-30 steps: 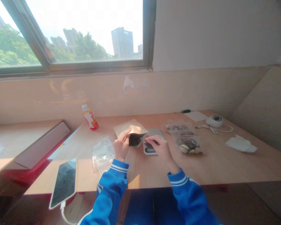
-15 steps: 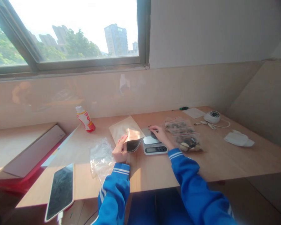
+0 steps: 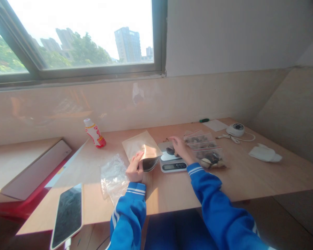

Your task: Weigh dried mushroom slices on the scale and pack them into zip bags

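Observation:
My left hand [image 3: 135, 167] is closed on the lower left edge of a kraft paper pouch [image 3: 135, 145], whose dark mouth gapes toward the scale. Just right of it stands a white digital kitchen scale [image 3: 174, 167]. A dark stone [image 3: 170, 151] lies on its plate. Above the plate's right side is my right hand [image 3: 181, 149], its fingers bent together at the far edge near a small brownish thing. Whether that thing is pinched, I cannot make out. Clear zip bags of stones [image 3: 211, 158] lie right of the scale, partly behind my right wrist.
Left of the pouch lies a crumpled clear plastic bag [image 3: 112, 178]; behind it stands a red and white bottle [image 3: 94, 133]. A tablet [image 3: 67, 211] overhangs the front left edge. A white camera [image 3: 235, 129], white cloth [image 3: 265, 152], paper [image 3: 216, 125] and green-handled tool [image 3: 204, 120] lie right.
My right hand has shifted slightly right and up, leaving the dark stone on the plate more exposed. The pouch has tilted a little, its mouth turned more toward me.

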{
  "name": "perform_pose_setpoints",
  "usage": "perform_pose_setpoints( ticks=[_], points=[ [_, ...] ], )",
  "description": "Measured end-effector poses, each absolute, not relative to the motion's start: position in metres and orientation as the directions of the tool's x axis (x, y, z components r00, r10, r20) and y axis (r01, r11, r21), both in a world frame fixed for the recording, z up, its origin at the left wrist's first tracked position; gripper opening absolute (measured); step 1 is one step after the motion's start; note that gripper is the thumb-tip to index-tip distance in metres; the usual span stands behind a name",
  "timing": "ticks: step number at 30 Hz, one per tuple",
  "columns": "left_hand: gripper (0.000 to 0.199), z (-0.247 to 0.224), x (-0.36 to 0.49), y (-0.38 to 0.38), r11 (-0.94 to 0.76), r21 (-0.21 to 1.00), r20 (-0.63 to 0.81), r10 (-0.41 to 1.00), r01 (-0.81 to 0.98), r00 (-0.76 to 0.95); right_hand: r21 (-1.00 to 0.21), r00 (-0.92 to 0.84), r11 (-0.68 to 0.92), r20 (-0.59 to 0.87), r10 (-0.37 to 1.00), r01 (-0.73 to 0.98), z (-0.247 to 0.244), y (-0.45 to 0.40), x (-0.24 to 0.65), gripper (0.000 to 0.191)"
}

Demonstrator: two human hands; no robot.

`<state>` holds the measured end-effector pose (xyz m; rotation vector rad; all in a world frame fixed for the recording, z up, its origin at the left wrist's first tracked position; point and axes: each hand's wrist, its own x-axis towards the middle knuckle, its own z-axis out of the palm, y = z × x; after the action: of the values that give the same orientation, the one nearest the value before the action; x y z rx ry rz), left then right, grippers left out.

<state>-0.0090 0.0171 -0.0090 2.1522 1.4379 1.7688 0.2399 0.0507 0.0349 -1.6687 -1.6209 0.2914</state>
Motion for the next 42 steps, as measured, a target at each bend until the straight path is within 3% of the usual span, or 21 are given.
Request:
perform_pose_setpoints(
  ticks=[7, 11, 15, 20, 27, 31, 34, 39, 42],
  points=[
    [0.033, -0.008, -0.009, 0.016, -0.587, 0.494, 0.8, 0.596, 0.642, -0.07, -0.542, 0.151, -0.053, 0.137, 0.979, 0.839, 0.026, 0.123, 0.241, 0.013],
    [0.034, -0.009, -0.011, 0.017, -0.6, 0.459, 0.81, 0.586, 0.655, -0.031, -0.499, 0.167, -0.112, 0.066, 0.984, 0.859, 0.018, 0.144, 0.239, 0.02],
    [0.034, -0.009, -0.011, 0.017, -0.614, 0.425, 0.831, 0.556, 0.665, -0.017, -0.519, 0.2, -0.103, 0.135, 0.97, 0.849, 0.021, 0.144, 0.241, 0.007],
    [0.033, -0.007, -0.01, 0.017, -0.61, 0.424, 0.836, 0.547, 0.67, -0.03, -0.573, 0.248, -0.038, 0.293, 0.923, 0.819, 0.033, 0.119, 0.25, 0.021],
    [0.032, -0.005, -0.007, 0.017, -0.61, 0.445, 0.842, 0.535, 0.656, -0.074, -0.61, 0.163, 0.084, 0.338, 0.927, 0.788, 0.039, 0.069, 0.255, 0.015],
    [0.03, -0.008, -0.007, 0.02, -0.631, 0.42, 0.873, 0.477, 0.652, -0.1, -0.621, 0.166, 0.163, 0.437, 0.884, 0.767, 0.054, 0.036, 0.239, 0.022],
    [0.029, -0.011, -0.008, 0.022, -0.637, 0.415, 0.879, 0.464, 0.65, -0.106, -0.667, 0.043, 0.384, 0.53, 0.847, 0.639, 0.068, 0.003, 0.21, 0.024],
    [0.027, -0.012, -0.009, 0.022, -0.647, 0.417, 0.879, 0.465, 0.638, -0.104, -0.743, -0.43, 0.565, 0.406, 0.807, 0.36, 0.075, -0.034, 0.151, 0.036],
    [0.028, -0.012, -0.011, 0.021, -0.633, 0.469, 0.855, 0.499, 0.616, -0.139, -0.71, -0.406, 0.564, 0.408, 0.818, 0.422, 0.068, -0.035, 0.129, 0.038]
  ],
)
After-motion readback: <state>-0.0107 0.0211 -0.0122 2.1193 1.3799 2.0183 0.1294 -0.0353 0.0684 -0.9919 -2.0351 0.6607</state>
